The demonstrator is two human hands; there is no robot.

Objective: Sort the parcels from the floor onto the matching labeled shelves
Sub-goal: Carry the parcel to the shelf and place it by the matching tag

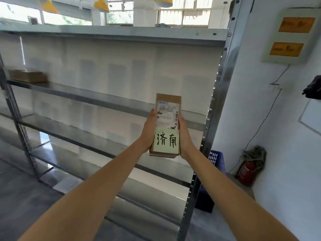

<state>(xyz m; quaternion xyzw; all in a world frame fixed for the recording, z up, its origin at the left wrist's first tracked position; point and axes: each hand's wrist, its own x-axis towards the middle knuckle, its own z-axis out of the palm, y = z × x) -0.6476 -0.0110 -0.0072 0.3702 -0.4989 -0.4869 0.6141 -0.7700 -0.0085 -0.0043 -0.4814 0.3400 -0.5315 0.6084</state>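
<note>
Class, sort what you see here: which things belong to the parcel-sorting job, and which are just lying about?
Job: brown cardboard parcel with yellow note, held between left hand and right hand; grey metal shelving rack; brown box on shelf.

Lying about: red fire extinguisher; blue plastic crate.

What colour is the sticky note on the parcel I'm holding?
Pale yellow-green sticky note, black handwriting, seen in the head view.

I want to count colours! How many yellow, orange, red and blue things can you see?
Yellow hanging lamps: 3
Orange wall signs: 2
Red fire extinguisher: 1
Blue plastic crate: 1
Total: 7
</note>
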